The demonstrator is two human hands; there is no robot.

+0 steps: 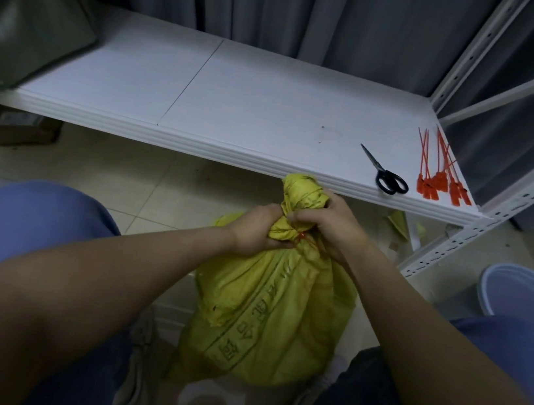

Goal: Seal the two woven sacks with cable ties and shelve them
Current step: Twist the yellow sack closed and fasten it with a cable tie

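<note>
A yellow woven sack (270, 312) stands on the floor between my knees, its neck gathered into a bunch. A red cable tie (302, 235) circles the neck. My left hand (260, 229) grips the neck from the left, just at the tie. My right hand (329, 225) grips the bunched top from the right. Several spare red cable ties (437, 178) lie at the right front corner of the white shelf (238, 102). A second sack is not clearly seen.
Black-handled scissors (386, 175) lie beside the ties. A dark bulky object (20, 16) sits at the shelf's left end. The white slotted upright (481, 229) frames the right side. A pale blue bucket (527, 294) stands on the floor at right.
</note>
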